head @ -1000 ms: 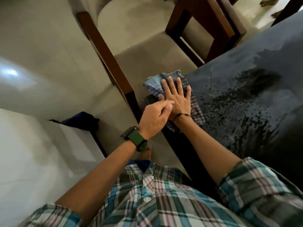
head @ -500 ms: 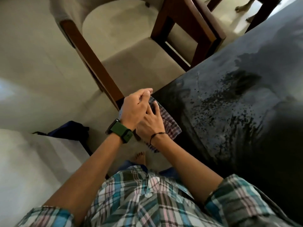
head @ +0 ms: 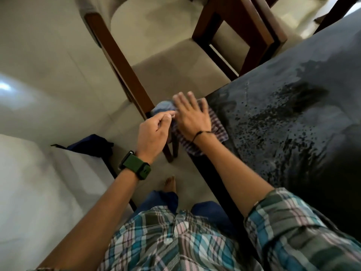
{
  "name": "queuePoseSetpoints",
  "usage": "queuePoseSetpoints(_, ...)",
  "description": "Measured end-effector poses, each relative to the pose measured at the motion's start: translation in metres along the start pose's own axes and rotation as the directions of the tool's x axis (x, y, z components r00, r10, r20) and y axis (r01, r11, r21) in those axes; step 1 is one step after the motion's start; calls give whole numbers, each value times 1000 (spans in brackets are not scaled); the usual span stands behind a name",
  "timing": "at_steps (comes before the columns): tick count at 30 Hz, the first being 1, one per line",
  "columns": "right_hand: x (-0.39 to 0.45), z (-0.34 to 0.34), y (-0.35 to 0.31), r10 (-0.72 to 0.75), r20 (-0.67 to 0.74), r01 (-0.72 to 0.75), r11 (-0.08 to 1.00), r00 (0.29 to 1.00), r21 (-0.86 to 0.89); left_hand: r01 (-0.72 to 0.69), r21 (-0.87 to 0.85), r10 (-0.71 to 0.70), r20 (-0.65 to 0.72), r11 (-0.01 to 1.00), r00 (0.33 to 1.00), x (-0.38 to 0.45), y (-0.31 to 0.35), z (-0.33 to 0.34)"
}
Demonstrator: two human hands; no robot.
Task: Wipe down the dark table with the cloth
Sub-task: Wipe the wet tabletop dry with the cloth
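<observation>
The dark table [head: 322, 153] fills the right side, its top glossy and speckled with wet droplets, a denser dark patch toward the far middle; its near edge runs down toward the person; a checked cloth [head: 217, 130] lies on its left corner, partly overhanging the edge; the pale tiled floor [head: 48, 65] carries a wooden chair [head: 121, 61] just beside that corner, and a bare foot [head: 170, 183].

Right hand [head: 192, 118] presses the checked cloth [head: 218, 128] flat at the dark table [head: 293, 124] corner; left hand [head: 154, 132] pinches its edge.
</observation>
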State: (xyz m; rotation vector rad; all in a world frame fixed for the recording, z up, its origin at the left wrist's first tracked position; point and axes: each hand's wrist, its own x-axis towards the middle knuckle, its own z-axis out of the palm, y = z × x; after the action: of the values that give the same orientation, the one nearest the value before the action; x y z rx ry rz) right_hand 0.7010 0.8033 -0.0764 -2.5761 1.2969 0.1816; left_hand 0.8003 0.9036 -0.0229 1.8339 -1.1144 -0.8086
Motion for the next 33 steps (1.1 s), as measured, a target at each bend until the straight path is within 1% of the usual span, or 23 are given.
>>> queuePoseSetpoints(1, 9, -5, 20, 82, -36, -81, 996, 996, 31, 9, 13, -9, -10, 1000, 1000, -2, -1, -2)
queuePoseSetpoints(3, 20, -16, 72, 260, -86, -249, 962, 962, 114, 28, 8, -27, -9, 1000, 1000, -8, -2, -4)
queuePoseSetpoints(6, 12, -27, 145, 492, -68, -469, 856, 868, 216, 17, 10, -17, 12, 1000, 1000, -15, -1, -6)
queuePoseSetpoints(8, 5, -30, 158, 583, -63, -558, 800, 810, 221, 11, 20, -11, 15, 1000, 1000, -13, 0, -2)
queuePoseSetpoints(9, 4, -28, 151, 593, -68, -569, 795, 803, 210, 10, 24, -10, 19, 1000, 1000, -12, 1, 1)
queuePoseSetpoints(10, 4, -26, 138, 575, -75, -554, 810, 814, 192, 9, 22, -10, 27, 1000, 1000, -9, 3, 5)
queuePoseSetpoints(11, 4, -23, 120, 533, -78, -516, 841, 843, 163, 3, 10, -3, 41, 1000, 999, -7, 6, 10)
queuePoseSetpoints(13, -1, -13, 76, 385, -77, -379, 922, 920, 78, -29, -11, 30, 81, 1000, 996, -2, 16, 21)
queuePoseSetpoints(15, -15, -1, 29, 188, -33, -189, 982, 982, 0, -70, -6, 70, 114, 998, 991, 4, 26, 30)
queuePoseSetpoints(16, -23, 4, 12, 114, 2, -114, 993, 993, -19, -85, 5, 83, 130, 996, 988, 8, 30, 33)
queuePoseSetpoints(18, -35, 7, 6, 50, 28, -49, 998, 998, -31, -92, 14, 88, 168, 996, 982, 18, 38, 39)
queuePoseSetpoints(19, -36, 5, 15, 52, 9, -52, 998, 999, -27, -93, 7, 91, 182, 996, 979, 22, 40, 40)
queuePoseSetpoints(20, -36, 3, 31, 103, -16, -103, 995, 995, -9, -110, 9, 106, 191, 994, 976, 26, 42, 41)
queuePoseSetpoints(21, -36, 0, 50, 195, -42, -194, 981, 980, 27, -129, 12, 125, 190, 992, 974, 28, 42, 42)
queuePoseSetpoints(22, -37, -4, 73, 309, -67, -304, 950, 949, 66, -143, 15, 138, 185, 990, 973, 29, 44, 42)
queuePoseSetpoints(23, -42, -7, 99, 423, -75, -414, 904, 903, 104, -149, 12, 144, 187, 989, 972, 30, 44, 43)
queuePoseSetpoints(25, -59, -11, 144, 593, -51, -579, 799, 804, 165, -148, 8, 142, 220, 989, 965, 27, 44, 46)
queuePoseSetpoints(27, -79, -10, 161, 677, -18, -663, 725, 735, 185, -132, -2, 128, 259, 991, 957, 25, 43, 52)
queuePoseSetpoints(28, -87, -6, 156, 694, -16, -680, 710, 720, 181, -122, -7, 119, 273, 993, 955, 25, 43, 57)
queuePoseSetpoints(29, -94, 2, 144, 689, -28, -677, 718, 724, 161, -117, -14, 116, 282, 993, 952, 25, 45, 61)
queuePoseSetpoints(30, -106, 9, 126, 659, -45, -649, 749, 751, 130, -116, -22, 118, 297, 993, 948, 24, 48, 67)
queuePoseSetpoints(32, -136, 25, 77, 517, -81, -512, 855, 852, 82, -124, -49, 133, 334, 991, 933, 24, 54, 79)
queuePoseSetpoints(33, -154, 33, 56, 439, -121, -434, 898, 890, 65, -128, -58, 140, 359, 990, 923, 24, 58, 85)
